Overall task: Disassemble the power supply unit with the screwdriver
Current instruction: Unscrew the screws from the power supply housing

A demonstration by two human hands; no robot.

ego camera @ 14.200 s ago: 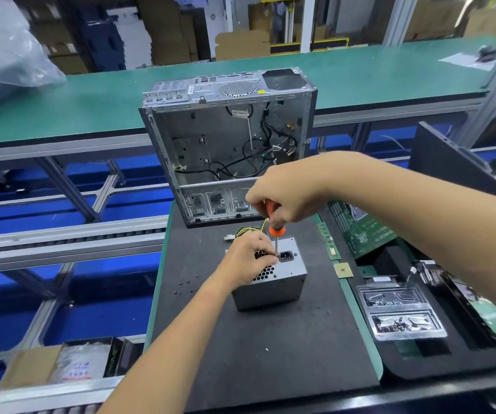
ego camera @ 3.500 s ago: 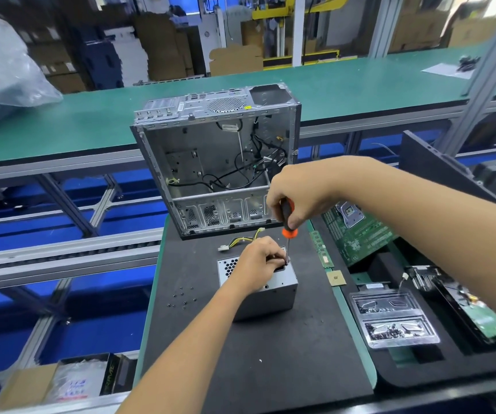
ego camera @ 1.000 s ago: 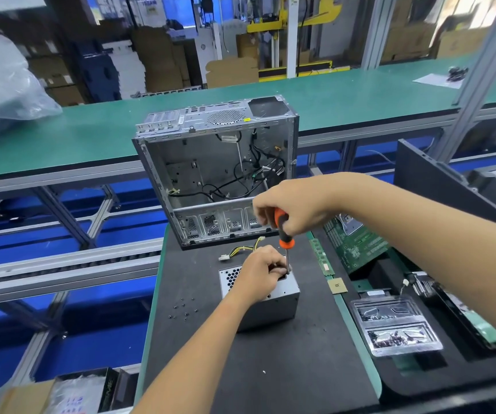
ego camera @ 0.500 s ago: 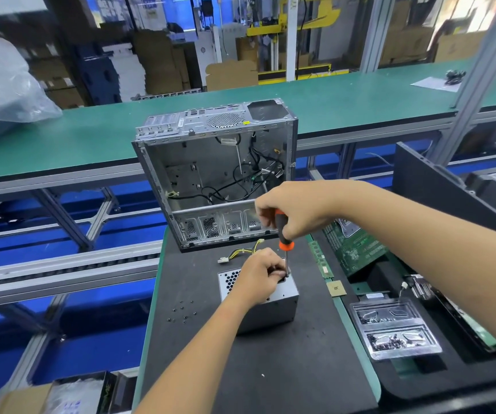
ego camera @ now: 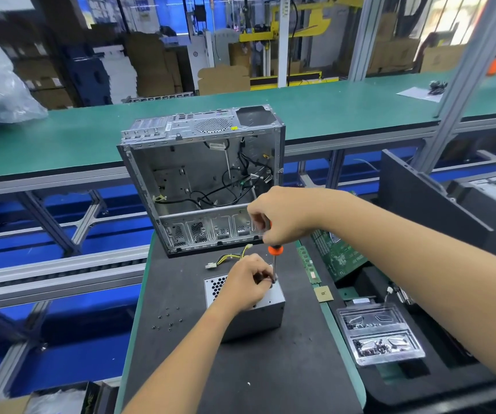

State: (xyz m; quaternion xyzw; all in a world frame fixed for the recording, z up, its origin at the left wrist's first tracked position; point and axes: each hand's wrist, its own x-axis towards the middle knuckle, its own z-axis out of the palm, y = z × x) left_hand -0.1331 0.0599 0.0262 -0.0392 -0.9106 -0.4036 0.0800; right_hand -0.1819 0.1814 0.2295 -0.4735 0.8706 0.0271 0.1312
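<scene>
A: A factory line is running behind, and a black mat (ego camera: 240, 369) is covering the bench. Where is the unit sitting?

B: The power supply unit (ego camera: 249, 315) is resting mid-mat, in front of the open computer case (ego camera: 202, 180). The left hand (ego camera: 245, 285) is curling over its top, steadying it; the right hand (ego camera: 282, 219) is gripping the screwdriver (ego camera: 274, 258), upright, tip at the far right corner.

A: So a cover screw is coming out?

B: Probably, though the screw itself is hidden. Next, lifting it clear needs the shaft kept vertical.

A: Containers?

B: The clear plastic tray (ego camera: 381, 336) at right is holding small dark screws in two compartments; loose screws (ego camera: 166, 319) are lying left.
</scene>
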